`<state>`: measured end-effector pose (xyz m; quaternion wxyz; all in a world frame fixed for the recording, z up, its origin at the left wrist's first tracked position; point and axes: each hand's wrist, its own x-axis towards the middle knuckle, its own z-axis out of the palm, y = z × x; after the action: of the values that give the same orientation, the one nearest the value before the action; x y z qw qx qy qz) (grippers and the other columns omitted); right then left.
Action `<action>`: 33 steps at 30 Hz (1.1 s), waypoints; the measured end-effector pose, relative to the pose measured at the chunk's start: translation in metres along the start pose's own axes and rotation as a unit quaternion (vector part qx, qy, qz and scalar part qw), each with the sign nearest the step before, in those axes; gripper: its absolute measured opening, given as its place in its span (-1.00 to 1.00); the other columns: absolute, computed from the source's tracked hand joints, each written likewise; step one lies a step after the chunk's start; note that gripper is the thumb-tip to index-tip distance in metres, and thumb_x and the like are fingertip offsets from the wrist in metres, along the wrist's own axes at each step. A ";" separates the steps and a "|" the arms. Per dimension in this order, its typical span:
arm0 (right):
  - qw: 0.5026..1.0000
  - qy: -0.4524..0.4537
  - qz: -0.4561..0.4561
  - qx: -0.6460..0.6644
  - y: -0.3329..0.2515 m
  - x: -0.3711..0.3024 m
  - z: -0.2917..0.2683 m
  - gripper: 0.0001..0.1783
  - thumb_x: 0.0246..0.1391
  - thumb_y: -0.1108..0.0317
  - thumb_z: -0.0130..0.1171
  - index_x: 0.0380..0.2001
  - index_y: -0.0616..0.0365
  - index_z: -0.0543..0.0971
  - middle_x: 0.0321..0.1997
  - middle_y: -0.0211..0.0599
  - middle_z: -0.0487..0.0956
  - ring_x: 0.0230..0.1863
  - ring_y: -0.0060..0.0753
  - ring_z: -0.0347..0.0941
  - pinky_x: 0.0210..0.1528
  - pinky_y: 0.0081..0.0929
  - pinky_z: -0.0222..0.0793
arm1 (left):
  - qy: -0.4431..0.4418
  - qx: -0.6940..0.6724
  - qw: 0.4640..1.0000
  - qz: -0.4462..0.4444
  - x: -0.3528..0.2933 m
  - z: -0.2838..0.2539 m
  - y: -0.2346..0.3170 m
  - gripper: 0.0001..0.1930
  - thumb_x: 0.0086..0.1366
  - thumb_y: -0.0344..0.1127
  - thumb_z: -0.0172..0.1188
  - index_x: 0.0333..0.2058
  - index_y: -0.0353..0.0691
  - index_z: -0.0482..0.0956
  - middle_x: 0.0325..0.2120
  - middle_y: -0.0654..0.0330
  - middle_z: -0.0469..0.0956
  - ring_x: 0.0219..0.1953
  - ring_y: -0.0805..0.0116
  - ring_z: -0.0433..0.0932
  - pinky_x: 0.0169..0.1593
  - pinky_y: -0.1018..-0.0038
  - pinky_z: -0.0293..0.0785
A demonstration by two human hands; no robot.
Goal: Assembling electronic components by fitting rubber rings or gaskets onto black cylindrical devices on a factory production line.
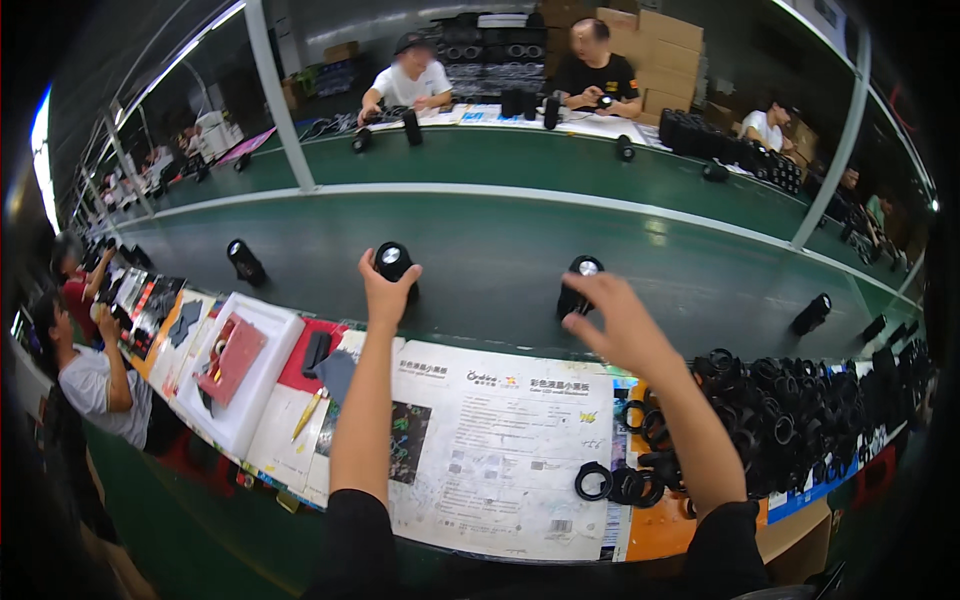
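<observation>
My left hand (387, 292) is wrapped round a black cylindrical speaker (392, 258) with a shiny silver disc on its top end. It stands upright on the green belt beyond the work table. To the right, my right hand (622, 325) has its thumb and fingers apart beside a second cylindrical speaker (583, 268), also with a silver disc on top. My fingers partly cover that speaker, and whether they touch it I cannot tell. Below my hands lies a white printed cardboard sheet (480, 480).
Black rings (780, 410) are heaped at the right of the table. A white foam tray (285, 345) holds a red piece at the left, near a yellow pen-like tool (310, 415). More speakers (243, 262) stand along the green belt (490, 235). Co-workers sit across and to the left.
</observation>
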<state>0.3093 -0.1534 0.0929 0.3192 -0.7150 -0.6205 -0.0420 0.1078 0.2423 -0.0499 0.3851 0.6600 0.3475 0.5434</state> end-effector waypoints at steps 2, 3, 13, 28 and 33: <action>0.998 -0.024 0.017 0.047 -0.016 -0.032 -0.007 -0.40 0.36 0.18 0.40 0.39 0.06 0.56 0.36 0.03 0.57 0.41 0.15 0.43 0.47 -0.06 0.39 | -0.091 0.050 0.994 -0.031 0.004 0.015 0.019 -0.05 0.12 -0.11 0.70 0.37 -0.33 0.36 0.19 -0.15 0.61 0.24 -0.03 0.62 0.35 0.16 0.50; 0.997 -0.027 0.021 0.067 -0.025 -0.045 -0.005 -0.43 0.39 0.16 0.38 0.38 0.06 0.58 0.37 0.00 0.56 0.41 0.12 0.44 0.46 -0.08 0.39 | -0.107 0.051 0.993 -0.019 0.003 0.011 0.021 -0.11 0.14 -0.13 0.70 0.34 -0.33 0.41 0.11 -0.10 0.67 0.18 -0.01 0.67 0.31 0.17 0.54; 0.992 0.042 0.086 0.083 -0.074 -0.120 0.041 0.13 0.35 0.03 0.43 0.69 0.22 -0.01 0.60 0.31 0.20 0.58 0.36 0.18 0.62 0.08 0.13 | -0.205 -0.298 0.894 -0.266 -0.150 0.016 0.135 -0.24 0.30 -0.03 0.62 0.30 -0.31 0.48 -0.07 0.25 0.60 -0.09 0.42 0.66 -0.17 0.38 0.67; 0.829 0.071 0.204 0.516 -0.074 -0.145 0.070 -0.03 0.17 0.50 0.59 0.55 0.25 0.29 0.44 -0.09 0.46 0.42 -0.29 0.49 0.47 -0.26 0.48 | -0.220 -0.569 0.770 -0.186 -0.256 0.045 0.199 -0.44 0.39 -0.08 0.48 0.19 -0.29 0.52 0.03 -0.01 0.67 0.23 -0.12 0.66 0.32 -0.07 0.66; 0.856 0.124 0.151 0.479 -0.078 -0.149 0.074 -0.03 0.14 0.40 0.64 0.53 0.26 0.34 0.41 -0.01 0.53 0.39 -0.20 0.57 0.43 -0.21 0.56 | -0.279 -0.584 0.748 -0.149 -0.247 0.041 0.201 -0.32 0.26 0.01 0.55 0.17 -0.27 0.48 -0.05 0.06 0.60 0.02 0.03 0.69 0.20 0.00 0.71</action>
<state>0.1789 -0.2420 -0.0024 0.6989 -0.5478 -0.4036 0.2204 0.1150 -0.0727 0.0123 0.8513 0.3684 -0.0663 0.3677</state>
